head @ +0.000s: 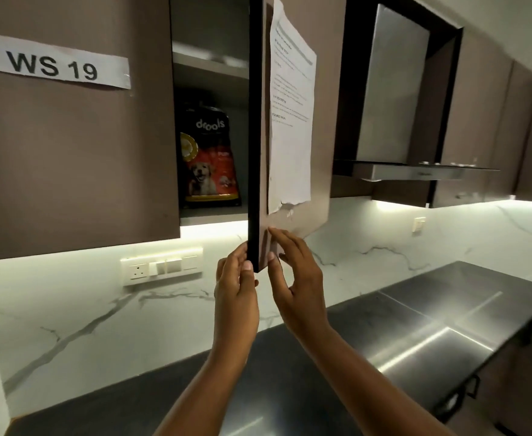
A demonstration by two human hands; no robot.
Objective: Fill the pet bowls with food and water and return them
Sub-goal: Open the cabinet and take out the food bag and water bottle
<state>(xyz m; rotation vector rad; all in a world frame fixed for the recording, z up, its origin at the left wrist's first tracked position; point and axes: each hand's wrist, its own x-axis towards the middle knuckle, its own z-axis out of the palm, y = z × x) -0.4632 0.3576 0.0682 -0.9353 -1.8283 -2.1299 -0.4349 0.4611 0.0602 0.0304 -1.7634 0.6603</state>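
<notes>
A black and red bag of dog food stands upright on the lower shelf of an upper wall cabinet. The cabinet door stands open, edge-on to me, with a printed paper sheet stuck to its outer face. My left hand holds the door's bottom corner from the left, thumb against the edge. On the outer face, my right hand touches that same corner with straight fingers. No pet bowls are in view.
A dark countertop runs below, with a steel surface to the right. The marble backsplash carries a socket and switch panel. A range hood hangs at right. The closed left cabinet door bears a "WS 19" label.
</notes>
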